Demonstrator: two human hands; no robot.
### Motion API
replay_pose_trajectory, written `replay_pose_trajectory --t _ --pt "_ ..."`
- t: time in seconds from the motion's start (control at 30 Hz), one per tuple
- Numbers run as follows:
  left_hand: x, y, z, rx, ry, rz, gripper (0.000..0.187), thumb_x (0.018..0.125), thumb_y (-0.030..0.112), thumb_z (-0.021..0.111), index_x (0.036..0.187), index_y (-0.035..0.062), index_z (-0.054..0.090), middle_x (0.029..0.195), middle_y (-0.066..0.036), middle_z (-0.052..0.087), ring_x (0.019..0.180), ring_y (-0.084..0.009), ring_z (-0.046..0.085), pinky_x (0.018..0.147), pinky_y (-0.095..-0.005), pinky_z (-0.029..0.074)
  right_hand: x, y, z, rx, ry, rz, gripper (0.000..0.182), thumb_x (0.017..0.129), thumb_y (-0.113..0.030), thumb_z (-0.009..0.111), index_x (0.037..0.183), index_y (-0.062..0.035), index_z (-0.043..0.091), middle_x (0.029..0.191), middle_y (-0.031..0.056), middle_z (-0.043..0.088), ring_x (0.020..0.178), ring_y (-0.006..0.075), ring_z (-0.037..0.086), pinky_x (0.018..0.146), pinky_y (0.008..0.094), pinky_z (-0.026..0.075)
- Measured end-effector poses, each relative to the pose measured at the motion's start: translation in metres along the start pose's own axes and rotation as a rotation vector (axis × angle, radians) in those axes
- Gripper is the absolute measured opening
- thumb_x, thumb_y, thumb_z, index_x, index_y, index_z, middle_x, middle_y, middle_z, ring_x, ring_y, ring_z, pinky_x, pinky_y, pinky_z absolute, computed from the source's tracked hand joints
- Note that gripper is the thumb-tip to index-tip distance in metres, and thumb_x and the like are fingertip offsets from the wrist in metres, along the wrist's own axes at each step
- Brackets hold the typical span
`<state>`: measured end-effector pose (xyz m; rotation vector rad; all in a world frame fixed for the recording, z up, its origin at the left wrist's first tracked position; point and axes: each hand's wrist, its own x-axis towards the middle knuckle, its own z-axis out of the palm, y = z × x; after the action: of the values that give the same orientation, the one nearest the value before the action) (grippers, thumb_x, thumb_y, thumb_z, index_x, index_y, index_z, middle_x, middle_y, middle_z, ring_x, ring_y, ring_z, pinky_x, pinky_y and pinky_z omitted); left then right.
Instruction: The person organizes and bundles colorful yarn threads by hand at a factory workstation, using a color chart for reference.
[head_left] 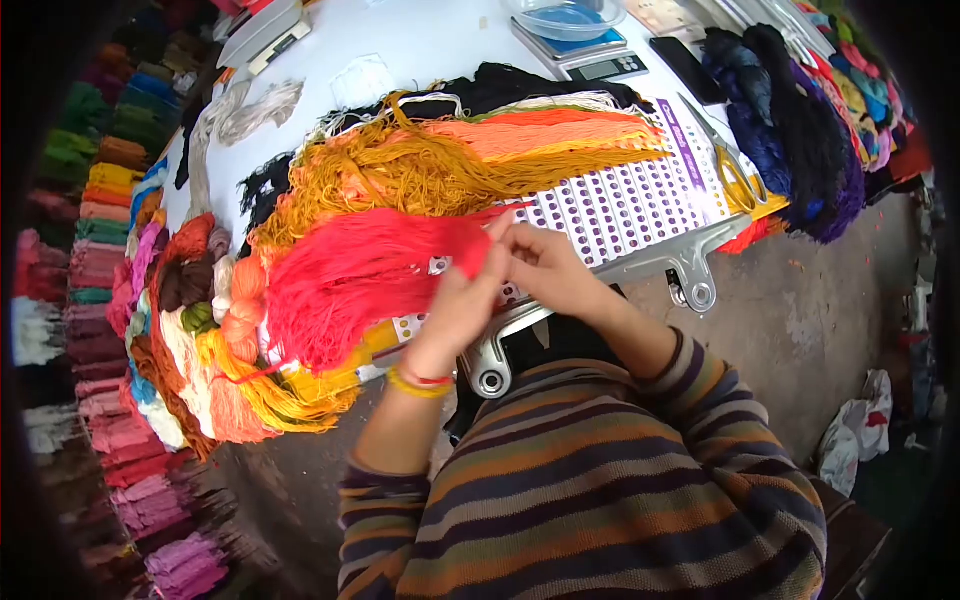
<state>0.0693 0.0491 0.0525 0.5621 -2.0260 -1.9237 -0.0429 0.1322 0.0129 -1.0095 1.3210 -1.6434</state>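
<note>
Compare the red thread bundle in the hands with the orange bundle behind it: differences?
The red thread bundle is pinched by the left hand and right hand; the orange bundle lies untouched on the white board. Red sits nearest the person, orange farther back. Red is one solid colour; orange grades into yellow. Both are loose, long strands laid sideways.

Single head-worn view, looking forward and down from close above the left hand (462, 305) and right hand (545, 268). Wide fisheye, dark rounded corners; table (420, 45) extends away up-frame.
</note>
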Motion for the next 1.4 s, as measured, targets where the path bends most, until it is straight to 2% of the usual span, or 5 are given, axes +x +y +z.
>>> replay_pose_trajectory --t 0.83,1.0,1.13,1.3,1.4 --pt "-0.021 0.006 0.0 -0.678 0.188 -0.099 0.036 0.094 0.027 0.041 0.112 -0.0026 0.052 0.102 -0.01 0.059 0.089 -0.0173 0.057 0.082 -0.0313 0.045 -0.017 -0.026 0.012 0.249 0.052 0.247 0.009 0.086 -0.011 0.056 0.088 -0.0025 0.055 0.072 -0.0014 0.056 0.058 0.0034 0.046 0.054 0.0173 0.037" --pt "-0.018 -0.012 -0.013 -0.685 0.233 -0.123 0.02 0.09 0.019 0.05 0.085 0.0011 0.057 0.085 -0.006 0.06 0.077 -0.0144 0.056 0.07 -0.0266 0.045 -0.009 -0.011 -0.003 -0.31 0.243 -0.25 0.004 0.077 0.001 0.058 0.08 -0.0008 0.056 0.092 0.0028 0.056 0.057 0.0018 0.044 0.053 0.016 0.037" --pt "-0.008 -0.024 -0.057 -1.205 0.161 -0.105 0.025 0.09 0.024 0.048 0.068 0.0128 0.044 0.06 0.003 0.038 0.049 -0.0067 0.033 0.05 -0.0229 0.029 0.014 -0.035 -0.024 0.933 0.314 0.025 0.007 0.075 -0.004 0.045 0.069 -0.0038 0.047 0.092 0.0102 0.055 0.046 0.007 0.033 0.042 0.0194 0.029" --pt "-0.031 -0.028 -0.188 -0.958 0.509 -0.08 0.027 0.085 0.012 0.045 0.06 0.0143 0.035 0.05 0.006 0.025 0.043 -0.0062 0.024 0.043 -0.0216 0.023 0.013 -0.047 -0.147 0.919 0.074 -0.044 0.011 0.084 -0.012 0.049 0.079 -0.0045 0.055 0.072 0.0001 0.055 0.046 0.0039 0.037 0.04 0.0158 0.031" --pt "-0.065 -0.026 -0.283 -0.515 1.021 -0.134 0.028 0.086 0.015 0.043 0.06 0.0155 0.033 0.05 0.006 0.022 0.043 -0.007 0.023 0.042 -0.0226 0.024 -0.019 -0.087 -0.256 0.444 0.676 -0.028 0.006 0.081 -0.004 0.053 0.077 -0.0072 0.054 0.061 -0.0024 0.051 0.05 0.0067 0.047 0.047 0.0186 0.041"
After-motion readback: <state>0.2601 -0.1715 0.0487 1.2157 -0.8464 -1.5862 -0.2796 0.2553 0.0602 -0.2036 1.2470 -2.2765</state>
